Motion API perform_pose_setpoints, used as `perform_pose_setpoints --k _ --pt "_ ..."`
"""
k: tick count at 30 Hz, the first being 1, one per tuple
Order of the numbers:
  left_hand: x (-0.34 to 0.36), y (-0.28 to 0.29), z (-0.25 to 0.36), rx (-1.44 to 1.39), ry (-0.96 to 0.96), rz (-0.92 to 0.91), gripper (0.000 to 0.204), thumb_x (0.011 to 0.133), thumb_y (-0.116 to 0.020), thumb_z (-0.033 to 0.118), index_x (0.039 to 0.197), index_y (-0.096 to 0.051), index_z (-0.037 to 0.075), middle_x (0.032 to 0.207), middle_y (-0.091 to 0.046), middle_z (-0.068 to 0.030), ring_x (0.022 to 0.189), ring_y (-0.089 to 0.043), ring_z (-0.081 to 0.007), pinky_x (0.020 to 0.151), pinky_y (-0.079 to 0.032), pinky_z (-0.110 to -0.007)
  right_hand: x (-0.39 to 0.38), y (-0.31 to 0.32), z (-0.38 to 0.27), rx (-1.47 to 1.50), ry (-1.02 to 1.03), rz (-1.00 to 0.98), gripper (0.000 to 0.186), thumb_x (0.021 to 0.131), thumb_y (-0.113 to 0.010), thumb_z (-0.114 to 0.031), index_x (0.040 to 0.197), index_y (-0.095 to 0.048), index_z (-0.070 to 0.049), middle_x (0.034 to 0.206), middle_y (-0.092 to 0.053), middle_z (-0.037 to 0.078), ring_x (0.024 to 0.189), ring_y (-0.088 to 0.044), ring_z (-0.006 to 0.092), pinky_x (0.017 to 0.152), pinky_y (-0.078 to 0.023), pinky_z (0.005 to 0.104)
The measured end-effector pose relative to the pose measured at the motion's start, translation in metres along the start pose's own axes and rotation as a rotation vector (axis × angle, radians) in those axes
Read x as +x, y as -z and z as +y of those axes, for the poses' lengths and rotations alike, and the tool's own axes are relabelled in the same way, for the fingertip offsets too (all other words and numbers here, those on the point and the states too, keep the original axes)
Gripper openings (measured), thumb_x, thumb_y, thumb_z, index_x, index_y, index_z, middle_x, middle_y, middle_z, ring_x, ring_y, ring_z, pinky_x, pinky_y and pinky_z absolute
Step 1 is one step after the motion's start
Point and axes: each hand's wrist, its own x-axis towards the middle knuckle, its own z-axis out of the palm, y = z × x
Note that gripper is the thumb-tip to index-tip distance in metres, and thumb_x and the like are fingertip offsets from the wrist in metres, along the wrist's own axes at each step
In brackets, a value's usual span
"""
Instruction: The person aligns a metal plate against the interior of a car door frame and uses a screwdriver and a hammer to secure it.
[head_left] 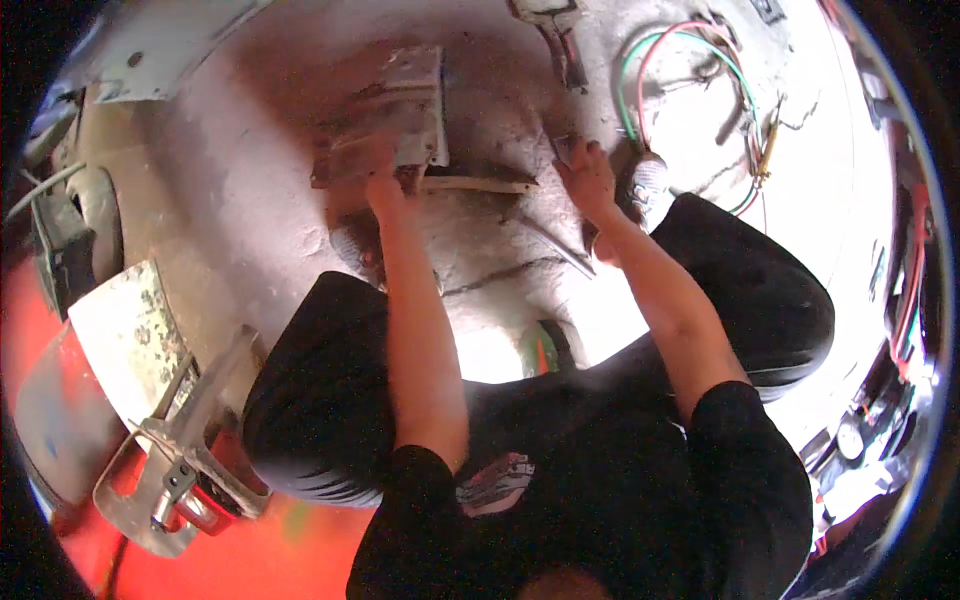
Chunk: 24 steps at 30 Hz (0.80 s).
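Note:
My left hand is stretched forward at the bent, rusty-edged metal panel on the floor, its fingers smeared by motion. Whether it grips the panel's near edge or only touches it, I cannot tell. A narrow, pale metal strip lies just right of that hand. Farther right, my right hand is held above the floor with its fingers curled. A small dark, thin piece shows beside its fingertips, too blurred to name. Between my feet a slim straight rod lies slanting on the concrete.
Green and red hoses loop on the floor at the far right, ending near a brass-coloured torch-like fitting. A dark metal bracket lies ahead. To the left are a worn light panel and a red lamp housing.

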Motion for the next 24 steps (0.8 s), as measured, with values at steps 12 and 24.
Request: perform_pose_setpoints --k 12,24 --pt "0.007 -0.004 0.047 -1.009 0.351 0.09 0.024 0.097 -0.06 0.015 0.118 -0.063 0.005 0.116 -0.068 -0.0086 0.103 -0.067 -0.0273 0.085 -0.056 -0.047 0.022 -0.009 0.002 0.918 -0.232 -0.204 0.063 0.094 -0.066 -0.03 0.145 -0.039 -0.006 0.111 -0.07 0.015 0.096 -0.068 0.0391 0.089 -0.054 0.0535" --pt "0.011 0.008 0.064 -0.899 0.284 0.048 0.024 0.098 -0.056 0.015 0.12 -0.062 0.006 0.12 -0.067 -0.0092 0.108 -0.066 -0.0286 0.086 -0.057 -0.045 0.095 -0.065 -0.11 1.153 -0.095 -0.608 0.044 0.093 -0.067 -0.027 0.129 -0.058 -0.002 0.107 -0.07 0.017 0.09 -0.071 0.0376 0.085 -0.056 0.0511"
